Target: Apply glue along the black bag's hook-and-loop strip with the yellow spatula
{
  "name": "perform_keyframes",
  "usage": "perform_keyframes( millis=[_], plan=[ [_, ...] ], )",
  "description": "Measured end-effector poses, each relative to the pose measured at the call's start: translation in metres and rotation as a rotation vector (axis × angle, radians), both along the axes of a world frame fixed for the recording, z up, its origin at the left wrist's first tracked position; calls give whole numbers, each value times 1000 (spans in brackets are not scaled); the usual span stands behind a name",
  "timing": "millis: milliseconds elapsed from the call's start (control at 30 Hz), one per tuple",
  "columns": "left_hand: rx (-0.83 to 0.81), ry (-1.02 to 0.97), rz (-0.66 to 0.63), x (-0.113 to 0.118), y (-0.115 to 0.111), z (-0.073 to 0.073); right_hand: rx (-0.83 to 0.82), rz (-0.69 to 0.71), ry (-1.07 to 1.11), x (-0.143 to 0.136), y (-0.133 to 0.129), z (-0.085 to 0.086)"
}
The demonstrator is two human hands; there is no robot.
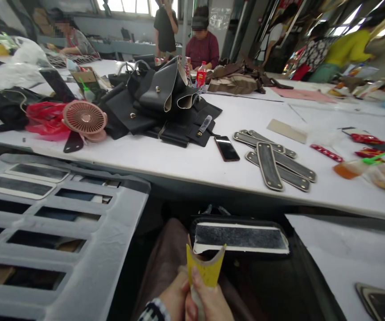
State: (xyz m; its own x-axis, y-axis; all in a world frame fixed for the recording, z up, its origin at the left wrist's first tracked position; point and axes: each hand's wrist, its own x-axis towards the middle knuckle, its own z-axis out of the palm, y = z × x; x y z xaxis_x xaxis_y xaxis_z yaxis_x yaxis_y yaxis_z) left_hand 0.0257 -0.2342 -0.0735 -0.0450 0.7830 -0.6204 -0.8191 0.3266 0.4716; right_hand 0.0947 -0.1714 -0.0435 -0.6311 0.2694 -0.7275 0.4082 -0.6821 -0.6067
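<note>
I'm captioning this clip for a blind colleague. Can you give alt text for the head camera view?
Two hands, left hand and right hand, grip a curved yellow card piece above a black padded strip with white edging. Beyond, a white worktable holds black leather bag parts, a pink fan and a phone.

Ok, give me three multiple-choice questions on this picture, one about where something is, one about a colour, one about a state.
1. Where does the phone lie?
A. on the white table
B. on the slotted grey tray
C. in a hand

2. What colour is the curved piece that the hands hold?
A. yellow
B. red
C. blue

3. How is the phone's screen?
A. lit
B. dark
C. covered by a cloth

Answers: 1 A, it lies flat between the black leather pieces and the padded strips. 2 A, both the left hand and the right hand grip its yellow base. 3 B, the glass is black.
</note>
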Motion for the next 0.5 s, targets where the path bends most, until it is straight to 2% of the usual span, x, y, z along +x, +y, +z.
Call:
perform_keyframes(
  millis=[100,200,500],
  plan=[
    [-1,-75,19,3,1,-6,-44,-13,20,-1,-2,-3],
    [5,-65,11,1,-1,-9,-50,-37,19,-3,-4,-6],
    [33,-16,-110,-13,-2,-10,-19,-127,-13,-5,-8,-14]
  ],
)
